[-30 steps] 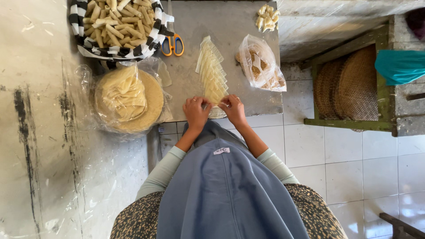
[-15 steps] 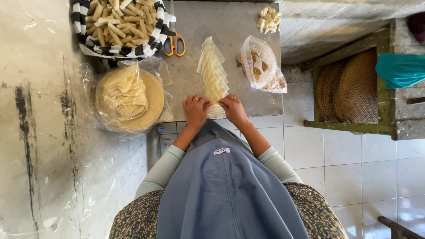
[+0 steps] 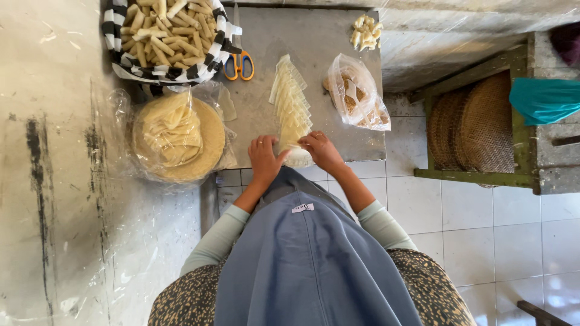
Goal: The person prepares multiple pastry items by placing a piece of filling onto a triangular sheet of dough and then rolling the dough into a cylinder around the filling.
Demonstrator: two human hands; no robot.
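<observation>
Clear plastic bag [image 3: 357, 92] of tan snacks, upper centre-right; clear bag [image 3: 175, 136] around round yellow wrappers, left-centre; small white label [image 3: 302, 207] on blue cloth, centre.

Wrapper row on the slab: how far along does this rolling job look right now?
Looks done: a striped basket heaped with finished rolls, plus a few more rolls at the far edge. In hand: left hand and right hand work the nearest sheet of the wrapper row. Seemingly left: the overlapped sheets behind it, the bagged wrapper stack and the filling bag.
</observation>
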